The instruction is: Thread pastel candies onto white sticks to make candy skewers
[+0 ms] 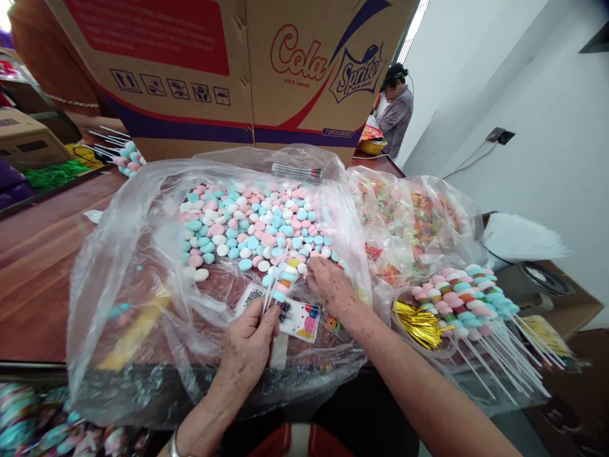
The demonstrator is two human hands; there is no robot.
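My left hand (250,346) is closed round the lower ends of a few white sticks threaded with candies, a half-made candy skewer (284,277) that points up toward the pile. My right hand (328,284) rests knuckles up at the near edge of the loose pink, blue and white candies (247,225), its fingers curled and pinching among them; what they hold is hidden. The candies lie on an opened clear plastic bag (133,254). A printed card (297,317) lies under the skewer between both hands.
A big cardboard box (228,70) stands behind the pile. Finished candy skewers (469,304) fan out at the right beside gold twist ties (421,324). Bags of orange candies (413,216) sit beyond. Another person (397,111) works at the back. More skewers (126,158) lie at the left.
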